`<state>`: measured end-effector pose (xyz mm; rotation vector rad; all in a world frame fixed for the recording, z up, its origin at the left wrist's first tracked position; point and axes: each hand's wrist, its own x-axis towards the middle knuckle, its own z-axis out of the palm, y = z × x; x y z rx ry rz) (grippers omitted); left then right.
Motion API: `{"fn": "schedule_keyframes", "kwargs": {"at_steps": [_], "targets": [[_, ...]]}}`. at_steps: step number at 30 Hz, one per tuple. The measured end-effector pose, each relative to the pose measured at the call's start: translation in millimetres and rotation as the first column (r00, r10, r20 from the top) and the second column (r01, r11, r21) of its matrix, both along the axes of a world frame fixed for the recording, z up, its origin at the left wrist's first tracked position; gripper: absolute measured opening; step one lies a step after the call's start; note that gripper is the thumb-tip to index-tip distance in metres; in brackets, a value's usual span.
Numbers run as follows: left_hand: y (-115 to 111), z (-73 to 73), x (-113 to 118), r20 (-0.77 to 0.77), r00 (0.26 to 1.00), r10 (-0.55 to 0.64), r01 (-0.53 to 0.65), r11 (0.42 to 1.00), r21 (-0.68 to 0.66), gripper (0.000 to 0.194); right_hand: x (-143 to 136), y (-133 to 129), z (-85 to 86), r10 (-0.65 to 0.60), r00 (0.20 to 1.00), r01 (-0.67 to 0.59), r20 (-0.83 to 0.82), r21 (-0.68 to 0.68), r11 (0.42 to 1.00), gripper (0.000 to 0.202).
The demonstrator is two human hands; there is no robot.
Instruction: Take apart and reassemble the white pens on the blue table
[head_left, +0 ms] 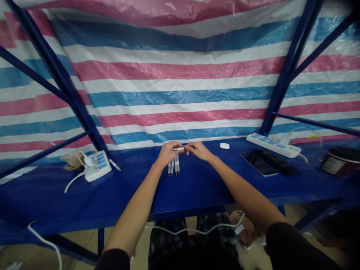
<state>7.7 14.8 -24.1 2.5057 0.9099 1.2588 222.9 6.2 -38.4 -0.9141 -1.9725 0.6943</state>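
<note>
Near the back edge of the blue table, my left hand [170, 152] is closed on a small white pen-like piece [179, 149] that lies roughly level. My right hand [197, 149] meets the right end of this piece with its fingers pinched together; what sits between those fingertips is too small to make out. Just below my left hand, several grey-and-white pens [173, 167] lie side by side on the table, their dark tips toward me and their far ends partly hidden by the hand.
A power strip [99, 165] and a white pen [115, 165] lie left on the blue table [191, 191]. To the right are a white earphone case [224, 146], a second power strip [272, 145], a phone [258, 163], a dark flat object and a dark round container [341, 161].
</note>
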Motion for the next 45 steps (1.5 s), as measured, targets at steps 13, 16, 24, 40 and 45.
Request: {"fn": "schedule_keyframes", "kwargs": {"at_steps": [13,16,24,40,45], "targets": [[0.2,0.1,-0.8,-0.025,1.000,-0.014,0.014,1.000,0.020,0.012,2.6,-3.4,3.2,0.021,0.997,-0.019,0.071,-0.032,0.999,0.035],[0.3,-0.1,-0.8,-0.029,1.000,-0.011,0.012,1.000,0.017,0.012,1.9,-4.0,3.0,0.011,0.997,-0.008,0.073,-0.037,0.999,0.035],[-0.4,0.0,-1.0,-0.053,0.999,-0.004,0.005,1.000,0.021,0.011,1.7,-5.2,3.2,0.010,0.996,-0.007,0.084,-0.036,0.999,0.037],[-1.0,0.0,-1.2,-0.056,0.998,-0.015,0.015,1.000,-0.004,0.011,1.4,-7.3,6.0,0.008,0.992,-0.006,0.127,-0.011,1.000,0.031],[-1.3,0.5,-1.5,-0.067,0.998,-0.011,0.009,1.000,-0.025,0.012,1.6,-9.0,8.0,0.009,0.993,-0.004,0.121,-0.035,0.999,0.031]]}}
